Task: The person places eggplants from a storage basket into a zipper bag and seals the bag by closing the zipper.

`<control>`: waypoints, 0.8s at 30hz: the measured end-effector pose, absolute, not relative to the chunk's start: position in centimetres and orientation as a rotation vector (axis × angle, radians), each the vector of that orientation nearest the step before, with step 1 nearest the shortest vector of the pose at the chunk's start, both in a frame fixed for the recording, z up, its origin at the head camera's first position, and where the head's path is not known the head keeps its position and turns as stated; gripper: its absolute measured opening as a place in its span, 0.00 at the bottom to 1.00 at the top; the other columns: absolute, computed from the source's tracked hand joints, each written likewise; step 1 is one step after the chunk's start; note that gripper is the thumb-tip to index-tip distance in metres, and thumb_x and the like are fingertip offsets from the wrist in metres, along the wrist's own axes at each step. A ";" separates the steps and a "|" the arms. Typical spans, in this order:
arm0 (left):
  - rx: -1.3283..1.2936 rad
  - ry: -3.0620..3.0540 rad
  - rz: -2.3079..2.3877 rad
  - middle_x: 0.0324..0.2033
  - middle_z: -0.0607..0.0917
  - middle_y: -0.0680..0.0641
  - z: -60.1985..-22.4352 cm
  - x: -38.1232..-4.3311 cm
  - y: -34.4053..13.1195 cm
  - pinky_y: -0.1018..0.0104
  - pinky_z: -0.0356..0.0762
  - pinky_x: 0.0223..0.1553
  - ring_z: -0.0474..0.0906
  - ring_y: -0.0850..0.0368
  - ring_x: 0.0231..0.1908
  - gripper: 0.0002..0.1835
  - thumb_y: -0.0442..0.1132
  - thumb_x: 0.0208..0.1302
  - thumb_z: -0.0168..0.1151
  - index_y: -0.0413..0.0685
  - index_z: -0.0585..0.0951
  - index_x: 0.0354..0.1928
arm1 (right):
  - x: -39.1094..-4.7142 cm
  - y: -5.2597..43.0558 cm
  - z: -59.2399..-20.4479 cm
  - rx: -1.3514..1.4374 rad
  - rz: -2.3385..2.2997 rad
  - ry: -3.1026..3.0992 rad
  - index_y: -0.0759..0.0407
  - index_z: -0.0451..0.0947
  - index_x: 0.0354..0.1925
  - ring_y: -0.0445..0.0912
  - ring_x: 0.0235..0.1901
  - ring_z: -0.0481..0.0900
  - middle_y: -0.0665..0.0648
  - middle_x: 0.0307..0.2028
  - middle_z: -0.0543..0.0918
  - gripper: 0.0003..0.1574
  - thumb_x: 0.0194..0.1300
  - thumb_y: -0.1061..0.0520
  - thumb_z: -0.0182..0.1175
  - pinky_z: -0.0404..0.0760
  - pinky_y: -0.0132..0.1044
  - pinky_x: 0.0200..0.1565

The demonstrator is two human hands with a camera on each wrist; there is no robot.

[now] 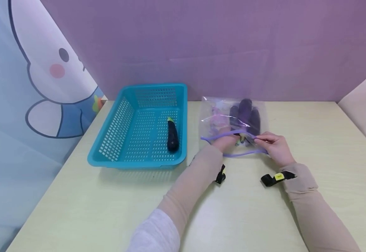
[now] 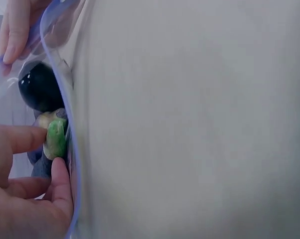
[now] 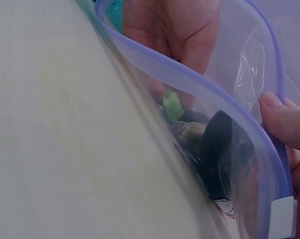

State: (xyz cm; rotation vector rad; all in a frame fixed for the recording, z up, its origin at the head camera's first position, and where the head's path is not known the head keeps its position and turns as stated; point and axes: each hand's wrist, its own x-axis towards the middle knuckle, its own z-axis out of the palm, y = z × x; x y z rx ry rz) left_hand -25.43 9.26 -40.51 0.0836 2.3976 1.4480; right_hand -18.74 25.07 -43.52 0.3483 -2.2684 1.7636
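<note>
A clear zip bag (image 1: 209, 117) with a purple rim lies at the back of the table, several dark eggplants (image 1: 245, 110) inside it. My left hand (image 1: 228, 140) reaches through the bag's mouth. Its thumb and fingers pinch the green stem end of an eggplant (image 2: 56, 139), which the right wrist view also shows between those fingers. With thumb and fingertips, my right hand (image 1: 275, 147) pinches the purple rim (image 3: 277, 134) on the right side and holds the mouth apart. A white slider (image 3: 281, 217) sits on that rim, just below the right hand.
Left of the bag stands a blue plastic basket (image 1: 108, 163) with a single eggplant (image 1: 172, 136) along its right side. A purple backdrop (image 1: 183, 49) rises behind the table (image 1: 233, 217). Black straps (image 1: 272, 179) are on both wrists.
</note>
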 end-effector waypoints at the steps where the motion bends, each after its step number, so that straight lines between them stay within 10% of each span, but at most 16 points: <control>1: -0.013 1.942 1.963 0.60 0.76 0.46 -40.8 -26.1 10.0 0.64 0.68 0.60 0.74 0.53 0.57 0.24 0.50 0.72 0.42 0.50 0.69 0.64 | -18.8 25.1 -43.5 0.344 1.760 -2.266 0.65 0.86 0.35 0.33 0.24 0.70 0.36 0.25 0.80 0.11 0.57 0.74 0.61 0.65 0.24 0.25; 4: -0.400 -0.072 2.755 0.65 0.70 0.44 -41.1 -27.6 11.9 0.57 0.59 0.67 0.64 0.48 0.66 0.28 0.48 0.73 0.27 0.46 0.68 0.65 | -18.7 25.2 -43.4 0.328 1.766 -2.247 0.61 0.87 0.35 0.33 0.24 0.69 0.36 0.25 0.81 0.13 0.57 0.74 0.61 0.64 0.25 0.24; 18: -0.461 -0.010 2.615 0.58 0.75 0.45 -44.2 -32.5 15.1 0.65 0.65 0.62 0.70 0.54 0.56 0.25 0.49 0.71 0.39 0.38 0.71 0.59 | -18.6 25.0 -43.0 0.120 1.730 -2.340 0.38 0.83 0.30 0.27 0.25 0.73 0.30 0.24 0.79 0.17 0.60 0.65 0.63 0.70 0.20 0.27; 24: -0.698 -1.919 1.951 0.68 0.66 0.51 -42.7 -31.0 14.1 0.65 0.57 0.67 0.60 0.57 0.67 0.28 0.51 0.73 0.28 0.50 0.61 0.69 | -18.6 25.2 -43.2 0.120 1.778 -2.351 0.40 0.84 0.30 0.29 0.24 0.72 0.32 0.24 0.80 0.16 0.60 0.64 0.63 0.69 0.22 0.25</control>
